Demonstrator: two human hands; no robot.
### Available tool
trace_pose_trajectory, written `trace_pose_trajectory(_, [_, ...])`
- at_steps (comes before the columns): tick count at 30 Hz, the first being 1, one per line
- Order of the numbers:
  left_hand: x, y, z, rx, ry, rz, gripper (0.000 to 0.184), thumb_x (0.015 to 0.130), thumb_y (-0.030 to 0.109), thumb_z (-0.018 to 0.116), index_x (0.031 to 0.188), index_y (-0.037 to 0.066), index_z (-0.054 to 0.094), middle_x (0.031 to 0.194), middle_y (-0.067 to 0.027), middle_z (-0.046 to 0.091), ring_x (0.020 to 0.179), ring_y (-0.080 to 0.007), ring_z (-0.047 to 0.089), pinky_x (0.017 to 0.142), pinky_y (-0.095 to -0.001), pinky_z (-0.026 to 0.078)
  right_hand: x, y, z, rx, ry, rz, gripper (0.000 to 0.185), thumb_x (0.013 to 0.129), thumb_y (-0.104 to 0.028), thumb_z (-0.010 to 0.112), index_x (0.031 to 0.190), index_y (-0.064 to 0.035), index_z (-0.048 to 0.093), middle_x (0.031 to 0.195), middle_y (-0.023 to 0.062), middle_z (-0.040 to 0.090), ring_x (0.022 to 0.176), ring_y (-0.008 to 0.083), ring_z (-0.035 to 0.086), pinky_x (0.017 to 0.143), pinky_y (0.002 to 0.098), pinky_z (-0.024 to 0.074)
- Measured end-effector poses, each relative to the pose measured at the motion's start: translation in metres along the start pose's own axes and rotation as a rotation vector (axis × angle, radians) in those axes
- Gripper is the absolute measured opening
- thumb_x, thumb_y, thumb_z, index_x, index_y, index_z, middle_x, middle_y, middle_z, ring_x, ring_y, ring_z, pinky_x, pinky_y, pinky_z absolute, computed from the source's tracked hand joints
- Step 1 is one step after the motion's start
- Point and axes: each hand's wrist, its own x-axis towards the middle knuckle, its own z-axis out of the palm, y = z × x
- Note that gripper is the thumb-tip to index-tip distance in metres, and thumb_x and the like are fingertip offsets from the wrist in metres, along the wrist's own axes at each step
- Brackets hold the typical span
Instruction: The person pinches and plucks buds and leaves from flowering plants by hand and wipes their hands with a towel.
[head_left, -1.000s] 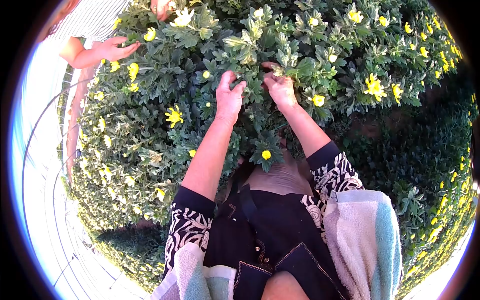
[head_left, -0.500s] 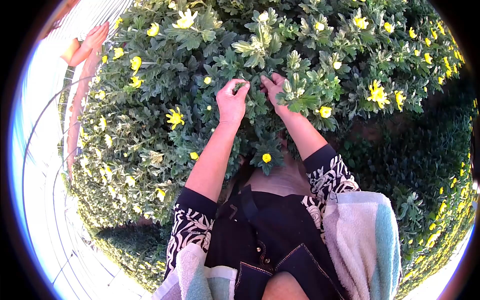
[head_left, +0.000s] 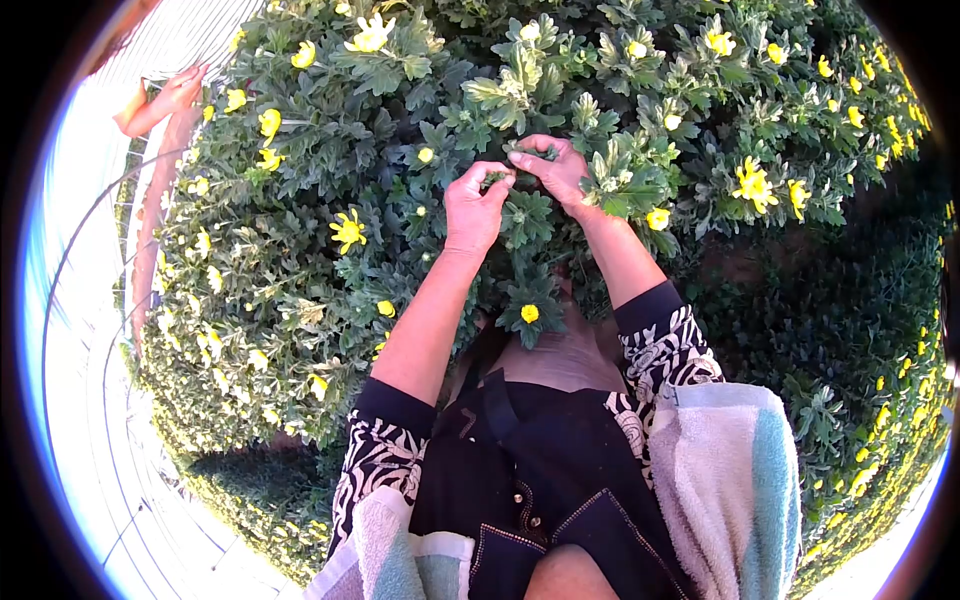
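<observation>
Thumb and fingers of my left hand (head_left: 474,208) are pinched together, with a bit of green showing between them. Just to its upper right, my right hand (head_left: 556,172) has its thumb and fingers curled around a small green piece of the plant. The fingertips of both hands nearly meet over the leafy bush (head_left: 530,220). A pale bud cluster (head_left: 613,172) stands beside my right wrist. Below the hands is a small yellow flower (head_left: 530,313), and another yellow flower (head_left: 348,232) opens to the left.
At the upper left, another person's hand (head_left: 180,88) is held near the bush's edge. More yellow flowers (head_left: 753,186) dot the foliage on the right. A striped towel (head_left: 725,480) hangs by my right side. Thin curved wires (head_left: 50,270) run along the left.
My hands have come closer together, the right one moving up and the left slightly right. The other person's hand has drawn away leftward from the flowers.
</observation>
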Motion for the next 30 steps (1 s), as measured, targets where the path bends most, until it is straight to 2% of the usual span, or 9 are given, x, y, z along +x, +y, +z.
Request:
trace_pose_trajectory(3, [0.002, -0.014, 0.004, -0.231, -0.004, -0.044, 0.011, 0.086, -0.004, 0.065, 0.095, 0.002, 0.068, 0.090, -0.0044, 0.070, 0.081, -0.0091, 0.061, 0.076, -0.0250, 0.049, 0.017, 0.036, -0.001, -0.462, 0.595, 0.038, 0.031, 0.080, -0.028, 0.076, 0.098, -0.0046, 0.069, 0.086, 0.0117, 0.069, 0.082, 0.0233, 0.066, 0.079, 0.0361, 0.0493])
trace_pose_trajectory(6, [0.003, -0.022, 0.004, -0.345, 0.010, -0.107, 0.013, 0.088, -0.004, 0.064, 0.099, 0.002, 0.067, 0.096, -0.0070, 0.070, 0.085, -0.0121, 0.064, 0.079, -0.0269, 0.051, 0.014, 0.040, -0.013, -0.800, 0.634, 0.024, 0.032, 0.079, -0.027, 0.076, 0.098, -0.0033, 0.068, 0.087, 0.0157, 0.069, 0.084, 0.0270, 0.067, 0.080, 0.0370, 0.0498])
trace_pose_trajectory(8, [0.000, -0.018, 0.004, -0.390, 0.033, -0.132, 0.015, 0.089, -0.005, 0.063, 0.102, 0.002, 0.066, 0.098, -0.0069, 0.070, 0.087, -0.0118, 0.063, 0.079, -0.0267, 0.051, 0.008, 0.034, -0.016, -0.637, 0.492, 0.139, 0.029, 0.078, -0.020, 0.077, 0.100, -0.0046, 0.068, 0.093, 0.0103, 0.069, 0.089, 0.0218, 0.064, 0.083, 0.0334, 0.0488])
trace_pose_trajectory(10, [0.000, -0.010, 0.004, -0.441, 0.050, -0.163, 0.017, 0.089, -0.005, 0.063, 0.105, 0.002, 0.065, 0.101, -0.0068, 0.070, 0.088, -0.0116, 0.063, 0.080, -0.0266, 0.051, 0.004, 0.040, -0.016, -0.128, 0.191, -0.410, 0.027, 0.076, -0.009, 0.077, 0.101, -0.0051, 0.068, 0.101, 0.0040, 0.066, 0.094, 0.0160, 0.060, 0.085, 0.0301, 0.0469])
trace_pose_trajectory(11, [-0.001, -0.007, 0.004, -0.506, 0.059, -0.229, 0.017, 0.090, -0.003, 0.063, 0.106, 0.003, 0.065, 0.099, -0.0052, 0.070, 0.086, -0.0098, 0.062, 0.078, -0.0252, 0.050, -0.004, 0.026, -0.011, 0.057, 0.044, -0.333, 0.034, 0.073, -0.001, 0.078, 0.105, -0.0053, 0.068, 0.105, -0.0009, 0.063, 0.095, 0.0122, 0.056, 0.087, 0.0283, 0.0450])
trace_pose_trajectory(14, [-0.002, -0.010, 0.008, -0.601, 0.076, -0.340, 0.014, 0.092, 0.001, 0.063, 0.104, 0.005, 0.065, 0.098, -0.0031, 0.069, 0.083, -0.0081, 0.061, 0.073, -0.0247, 0.050, -0.019, 0.003, 0.002, -0.045, 0.020, -0.212, 0.038, 0.072, -0.001, 0.078, 0.109, -0.0051, 0.069, 0.104, 0.0004, 0.063, 0.096, 0.0121, 0.057, 0.087, 0.0278, 0.0451])
trace_pose_trajectory(19, [-0.004, -0.017, 0.018, -0.748, 0.178, -0.520, 0.006, 0.092, 0.007, 0.066, 0.097, 0.006, 0.066, 0.089, -0.0018, 0.068, 0.076, -0.0106, 0.060, 0.069, -0.0264, 0.049, -0.014, 0.018, -0.001, -0.403, 0.163, -0.420, 0.020, 0.074, -0.004, 0.079, 0.094, -0.0031, 0.074, 0.092, 0.0039, 0.067, 0.084, 0.0150, 0.061, 0.080, 0.0290, 0.0483])
trace_pose_trajectory(25, [-0.004, -0.048, 0.013, -0.075, 0.064, -0.514, 0.008, 0.087, 0.006, 0.067, 0.088, -0.002, 0.065, 0.077, -0.0059, 0.068, 0.064, -0.0110, 0.060, 0.060, -0.0272, 0.048, -0.012, 0.023, -0.001, -0.170, 0.298, -0.492, 0.015, 0.078, -0.006, 0.079, 0.090, 0.0006, 0.073, 0.090, 0.0056, 0.069, 0.084, 0.0131, 0.063, 0.078, 0.0265, 0.0494])
trace_pose_trajectory(30, [-0.008, -0.054, 0.017, -0.314, 0.122, -0.347, 0.014, 0.087, 0.012, 0.067, 0.088, -0.001, 0.064, 0.078, -0.0099, 0.069, 0.067, -0.0184, 0.064, 0.063, -0.0317, 0.050, -0.014, 0.018, -0.001, 0.046, 0.279, -0.246, 0.013, 0.079, -0.008, 0.080, 0.088, -0.0015, 0.073, 0.083, 0.0009, 0.068, 0.070, 0.0084, 0.061, 0.064, 0.0236, 0.0487])
